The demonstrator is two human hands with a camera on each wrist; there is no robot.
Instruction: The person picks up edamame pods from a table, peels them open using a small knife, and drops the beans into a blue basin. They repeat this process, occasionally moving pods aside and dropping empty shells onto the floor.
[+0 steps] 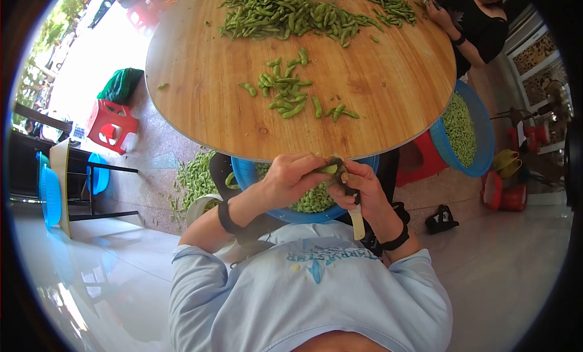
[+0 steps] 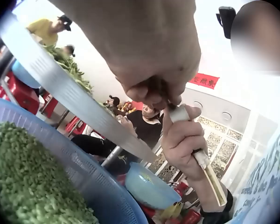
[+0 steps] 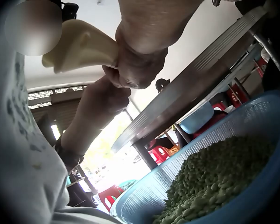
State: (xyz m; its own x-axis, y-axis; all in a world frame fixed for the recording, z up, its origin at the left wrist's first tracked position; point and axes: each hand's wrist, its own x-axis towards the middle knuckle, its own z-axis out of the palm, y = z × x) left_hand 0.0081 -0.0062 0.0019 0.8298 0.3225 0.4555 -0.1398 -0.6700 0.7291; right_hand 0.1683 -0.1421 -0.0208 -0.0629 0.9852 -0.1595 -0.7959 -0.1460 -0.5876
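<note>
Over the near edge of the round table, my two hands meet in the head view. My left hand (image 1: 291, 179) pinches a green soybean pod (image 1: 330, 169) between thumb and fingers. My right hand (image 1: 367, 185) grips a knife with a cream handle (image 1: 358, 224), which points back toward my shirt; its blade is hidden by the fingers. In the left wrist view the handle (image 2: 215, 184) shows a long slot, and something white (image 2: 179, 113) wraps the right thumb. Below both hands a blue basket (image 1: 334, 215) holds shelled green soybeans (image 1: 313, 200).
On the wooden table (image 1: 200, 79) lie a small group of pods (image 1: 288, 94) and a large heap (image 1: 285, 15) farther back. Another blue basket of beans (image 1: 458, 130) stands at right. Pods (image 1: 197, 182) cover floor at left, near a red stool (image 1: 113, 126). Another person (image 1: 480, 24) sits across.
</note>
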